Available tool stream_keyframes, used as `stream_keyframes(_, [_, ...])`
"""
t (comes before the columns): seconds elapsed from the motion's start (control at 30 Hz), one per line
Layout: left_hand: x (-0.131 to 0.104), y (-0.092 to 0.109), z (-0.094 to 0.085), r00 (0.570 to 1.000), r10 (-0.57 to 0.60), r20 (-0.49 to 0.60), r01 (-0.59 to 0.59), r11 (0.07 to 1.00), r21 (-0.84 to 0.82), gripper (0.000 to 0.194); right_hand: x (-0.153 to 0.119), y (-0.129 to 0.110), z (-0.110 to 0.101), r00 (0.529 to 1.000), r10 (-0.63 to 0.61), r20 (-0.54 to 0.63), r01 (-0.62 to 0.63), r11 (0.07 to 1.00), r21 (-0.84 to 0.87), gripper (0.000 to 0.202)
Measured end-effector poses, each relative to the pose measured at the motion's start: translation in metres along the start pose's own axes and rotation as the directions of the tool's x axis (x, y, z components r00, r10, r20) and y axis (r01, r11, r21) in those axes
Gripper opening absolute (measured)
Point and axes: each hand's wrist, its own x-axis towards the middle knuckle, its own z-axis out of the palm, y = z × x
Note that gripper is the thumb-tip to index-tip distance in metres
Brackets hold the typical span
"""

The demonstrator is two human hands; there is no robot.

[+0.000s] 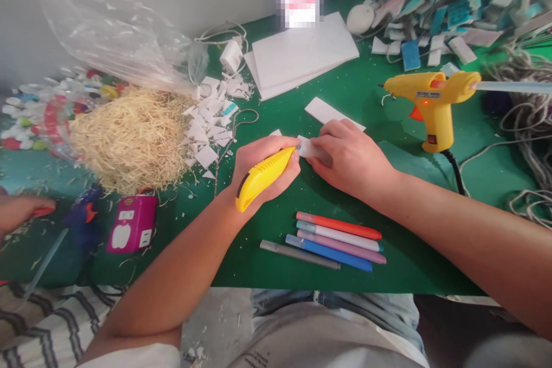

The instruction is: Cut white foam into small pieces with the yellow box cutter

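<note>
Grey shirt (302, 338) noted nearest the camera. Hazard: the blade could skid off the small white piece (307, 147) into the fingertips of the right hand (351, 155); probable cause, a short hold close to the cutting end, or the piece turning under pressure. Yellow utility knife (265, 177) points forward and rightward, long axis diagonal, located above the green tabletop (241, 264), left of the right hand. Left hand (257, 152): fingers wrapped round the handle. Right: fingers drawn together, pinching the piece
</note>
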Motion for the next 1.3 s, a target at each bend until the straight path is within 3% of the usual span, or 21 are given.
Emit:
stream_keyframes(0.33, [-0.002, 0.003, 0.000, 1.000, 0.017, 0.023, -0.018, 1.000, 0.005, 0.015, -0.002, 0.002, 0.001, 0.999, -0.027, -0.023, 0.027, 1.000, 0.009, 0.020])
stream_keyframes(0.47, [0.000, 0.004, 0.001, 0.994, 0.088, 0.067, -0.090, 0.996, 0.024, 0.015, -0.001, 0.001, 0.001, 0.999, -0.030, -0.023, 0.030, 1.000, 0.007, 0.020])
stream_keyframes(0.63, [-0.001, 0.004, 0.001, 0.989, 0.145, -0.009, -0.145, 0.989, 0.029, 0.014, 0.000, -0.001, 0.000, 1.000, -0.006, -0.007, 0.006, 1.000, -0.007, 0.021])
stream_keyframes(0.8, [-0.007, 0.007, -0.008, 0.997, 0.078, 0.026, -0.079, 0.995, 0.057, 0.013, 0.001, 0.000, 0.000, 1.000, 0.006, 0.008, -0.006, 1.000, -0.001, 0.022])
stream_keyframes(0.93, [-0.007, 0.007, -0.013, 1.000, 0.004, -0.030, -0.003, 0.999, 0.032, 0.015, 0.000, 0.001, -0.001, 1.000, 0.016, 0.007, -0.016, 1.000, -0.007, 0.023])
stream_keyframes(1.13, [-0.005, 0.001, -0.008, 0.997, -0.027, -0.070, 0.024, 0.999, -0.046, 0.017, -0.003, 0.002, 0.001, 0.994, -0.050, -0.101, 0.049, 0.999, -0.006, 0.023])
stream_keyframes(1.3, [-0.006, 0.003, -0.008, 0.999, -0.038, -0.014, 0.038, 0.999, -0.013, 0.019, -0.004, 0.006, 0.006, 0.982, -0.101, -0.160, 0.107, 0.994, 0.030, 0.022])
